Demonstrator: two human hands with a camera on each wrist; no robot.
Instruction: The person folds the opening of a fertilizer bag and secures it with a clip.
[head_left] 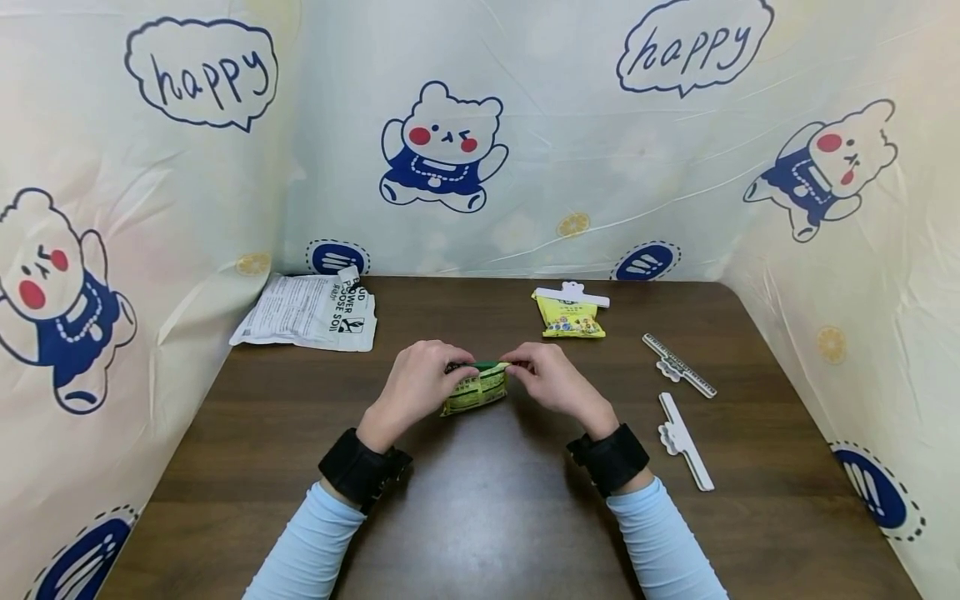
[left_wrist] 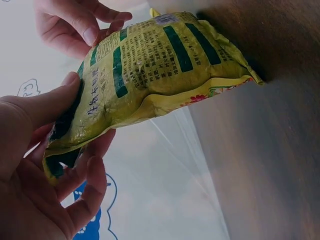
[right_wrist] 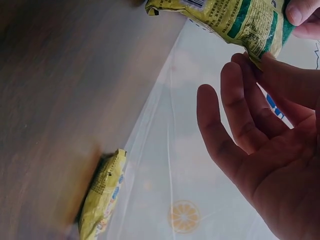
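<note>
A yellow and green printed packet (head_left: 477, 390) stands at the middle of the table, between both hands. My left hand (head_left: 425, 379) pinches one top corner of it, thumb on the near face and fingers behind, as the left wrist view shows. At the opposite top corner, my right hand (head_left: 553, 379) pinches the edge between thumb and fingertip. In the right wrist view the other fingers (right_wrist: 232, 100) of that hand spread away from the packet. Dense print and green bars cover the packet's near face (left_wrist: 150, 55).
At the back left lies a white printed bag (head_left: 307, 312). A smaller yellow packet (head_left: 570, 318) with a white clip (head_left: 572, 294) across its top lies at the back right. Two more clips, one ruler-marked (head_left: 678, 365) and one plain white (head_left: 686, 442), lie on the right.
</note>
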